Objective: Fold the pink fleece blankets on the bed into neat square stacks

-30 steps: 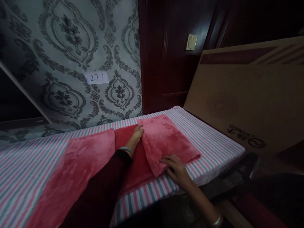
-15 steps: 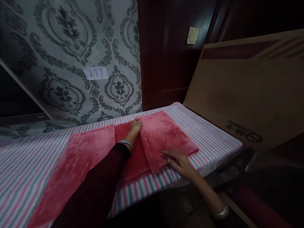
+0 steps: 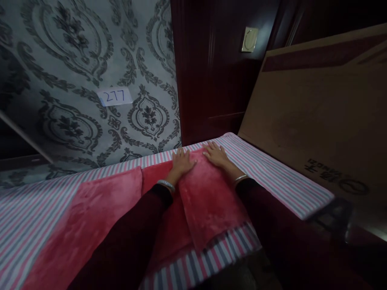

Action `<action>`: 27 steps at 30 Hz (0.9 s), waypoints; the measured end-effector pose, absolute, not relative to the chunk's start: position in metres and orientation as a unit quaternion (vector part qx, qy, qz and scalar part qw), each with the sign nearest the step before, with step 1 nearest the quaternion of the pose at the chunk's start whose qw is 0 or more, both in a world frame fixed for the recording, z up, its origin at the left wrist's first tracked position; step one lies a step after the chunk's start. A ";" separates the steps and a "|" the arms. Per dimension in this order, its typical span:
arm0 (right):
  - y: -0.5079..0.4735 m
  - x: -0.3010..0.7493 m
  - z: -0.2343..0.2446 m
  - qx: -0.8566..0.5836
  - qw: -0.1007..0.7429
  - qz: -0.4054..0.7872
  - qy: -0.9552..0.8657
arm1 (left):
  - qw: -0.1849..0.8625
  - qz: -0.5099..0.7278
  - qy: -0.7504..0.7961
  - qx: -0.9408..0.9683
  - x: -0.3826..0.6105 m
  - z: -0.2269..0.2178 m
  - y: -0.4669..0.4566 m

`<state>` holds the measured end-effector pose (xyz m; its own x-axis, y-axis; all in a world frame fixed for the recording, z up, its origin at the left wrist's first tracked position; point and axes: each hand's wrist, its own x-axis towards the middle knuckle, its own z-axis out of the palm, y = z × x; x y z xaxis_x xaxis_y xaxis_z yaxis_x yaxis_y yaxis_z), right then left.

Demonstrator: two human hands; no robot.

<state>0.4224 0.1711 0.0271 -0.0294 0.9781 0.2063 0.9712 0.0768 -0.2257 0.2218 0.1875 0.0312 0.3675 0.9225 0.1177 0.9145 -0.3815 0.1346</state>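
A red and pink plush cloth [image 3: 208,201] lies across a striped sheet, its right part folded over toward the middle. The left part [image 3: 102,197] is spread flat, and a deeper red strip [image 3: 169,229] shows between the two. My left hand [image 3: 182,164] rests with fingers spread on the far left corner of the folded part. On that part's far right corner lies my right hand [image 3: 216,155], palm down with fingers stretched out. Neither hand grips the cloth. My left forearm hides some of the cloth.
The striped sheet [image 3: 266,173] covers a table-like surface whose near edge drops off below. A big cardboard box [image 3: 317,108] leans at the right. Behind are patterned wallpaper with a "277" label [image 3: 116,96] and a dark red panel [image 3: 208,80].
My right hand has moved from the near part of the fold to its far right corner. My left hand has flattened out, fingers spread. The view has shifted slightly.
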 end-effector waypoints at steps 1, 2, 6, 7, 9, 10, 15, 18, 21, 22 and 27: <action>0.174 0.424 0.016 -0.673 0.142 0.018 -0.726 | 0.015 0.073 0.555 0.828 0.220 0.023 0.186; 0.177 0.426 0.004 -0.670 0.134 0.030 -0.730 | 0.007 0.064 0.557 0.828 0.219 0.015 0.184; 0.182 0.436 -0.027 -0.680 0.128 0.073 -0.718 | -0.003 0.056 0.572 0.819 0.216 -0.003 0.177; 0.183 0.438 -0.029 -0.681 0.127 0.078 -0.717 | 0.004 0.053 0.575 0.816 0.217 -0.003 0.177; 0.185 0.440 -0.029 -0.682 0.122 0.086 -0.716 | 0.020 0.048 0.581 0.813 0.218 -0.001 0.176; 0.185 0.440 -0.028 -0.682 0.120 0.087 -0.716 | 0.025 0.046 0.581 0.812 0.218 0.000 0.177; 0.181 0.434 -0.014 -0.688 0.104 0.098 -0.712 | 0.070 0.011 0.573 0.817 0.214 0.011 0.185; 0.175 0.430 0.002 -0.695 0.078 0.119 -0.705 | 0.107 -0.045 0.556 0.823 0.206 0.027 0.184; 0.158 0.431 0.014 -0.698 0.063 0.150 -0.697 | 0.104 -0.074 0.531 0.838 0.198 0.042 0.165; 0.148 0.434 0.015 -0.698 0.071 0.151 -0.697 | 0.093 -0.065 0.516 0.849 0.197 0.043 0.155; 0.081 0.446 -0.007 -0.680 0.146 0.072 -0.715 | 0.062 0.000 0.396 0.916 0.195 0.022 0.088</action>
